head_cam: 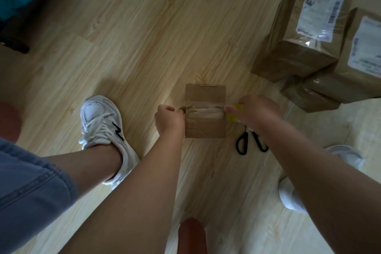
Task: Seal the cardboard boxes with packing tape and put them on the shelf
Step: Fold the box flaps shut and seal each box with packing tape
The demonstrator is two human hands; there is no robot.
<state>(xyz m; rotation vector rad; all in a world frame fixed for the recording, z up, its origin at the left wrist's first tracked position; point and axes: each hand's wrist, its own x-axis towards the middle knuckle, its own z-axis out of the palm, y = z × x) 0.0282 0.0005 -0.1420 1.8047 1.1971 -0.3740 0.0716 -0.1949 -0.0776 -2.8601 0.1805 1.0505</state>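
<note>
Both hands pinch clear packing tape (204, 110) across the small brown cardboard box (206, 127) on the wooden floor (144, 47), left hand (168, 118) at its left edge, right hand (255, 112) at its right; an uneven pull could wrinkle the strip

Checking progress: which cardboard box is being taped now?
The small brown cardboard box between the left hand and right hand, clear tape strip across its top; the larger labelled boxes upper right sit untouched.

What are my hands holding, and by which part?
The left hand pinches the tape strip at the left edge of the small box; the right hand grips a yellow thing at its right edge, mostly hidden.
</note>
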